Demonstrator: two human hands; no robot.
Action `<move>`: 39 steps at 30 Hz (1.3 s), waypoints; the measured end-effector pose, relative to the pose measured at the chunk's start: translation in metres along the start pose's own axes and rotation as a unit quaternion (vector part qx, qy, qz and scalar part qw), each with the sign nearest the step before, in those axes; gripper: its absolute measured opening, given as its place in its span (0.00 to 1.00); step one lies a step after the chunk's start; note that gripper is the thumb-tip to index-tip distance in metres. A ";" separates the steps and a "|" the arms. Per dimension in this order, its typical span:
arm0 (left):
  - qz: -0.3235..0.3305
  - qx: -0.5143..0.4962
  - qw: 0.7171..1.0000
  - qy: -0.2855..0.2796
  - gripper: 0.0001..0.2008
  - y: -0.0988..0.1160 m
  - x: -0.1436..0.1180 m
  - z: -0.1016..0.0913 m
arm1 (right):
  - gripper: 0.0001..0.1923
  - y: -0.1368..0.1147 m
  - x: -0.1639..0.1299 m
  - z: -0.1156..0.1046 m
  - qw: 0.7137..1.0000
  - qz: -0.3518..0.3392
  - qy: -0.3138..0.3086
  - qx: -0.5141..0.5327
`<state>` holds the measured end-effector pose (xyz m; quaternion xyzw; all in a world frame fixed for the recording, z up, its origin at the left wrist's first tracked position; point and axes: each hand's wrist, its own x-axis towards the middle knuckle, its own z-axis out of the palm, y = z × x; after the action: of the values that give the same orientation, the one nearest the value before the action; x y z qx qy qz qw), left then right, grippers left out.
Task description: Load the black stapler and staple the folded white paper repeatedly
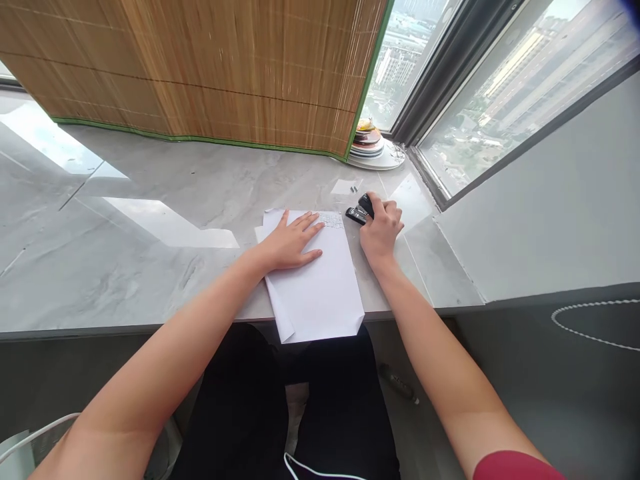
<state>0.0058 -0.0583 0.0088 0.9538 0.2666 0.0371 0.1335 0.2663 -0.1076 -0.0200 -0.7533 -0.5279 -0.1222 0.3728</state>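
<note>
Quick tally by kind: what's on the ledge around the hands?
Paper stack, under the left hand: 1
Black stapler, gripped by the right hand: 1
Pile of plates by the window: 1
Bamboo blind: 1
Total: 4

1. This is looking like a room in a high-rise flat or office, with a person sitting at a wide marble-look sill (150, 200) that is serving as a desk.
2. On the far right, big corner windows (505, 73) are showing city towers and streets well below.
3. A bamboo blind (225, 67) with green edging is hanging down over the far left glass.
4. A stack of plates (370, 143) is sitting in the far corner, suggesting a home.
5. Paper sheets (315, 280) and a stapler (361, 210) are lying near the sill's near edge.
</note>
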 end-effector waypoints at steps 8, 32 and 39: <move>0.009 -0.043 0.999 0.020 0.36 -0.003 -0.001 -0.003 | 0.15 0.008 0.005 -0.004 0.997 0.077 0.012 0.026; -0.349 0.020 0.904 0.245 0.18 -0.082 -0.105 -0.033 | 0.10 -0.019 -0.028 -0.071 0.974 0.012 -0.228 -0.009; -0.442 0.042 0.883 0.152 0.32 -0.108 -0.152 -0.028 | 0.14 0.045 -0.024 -0.088 0.968 0.045 -0.232 -0.090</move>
<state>-0.1820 -0.0420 0.0062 0.7243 0.6788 0.1080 0.0534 0.3144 -0.1925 0.0079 -0.8141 -0.5527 0.0257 0.1763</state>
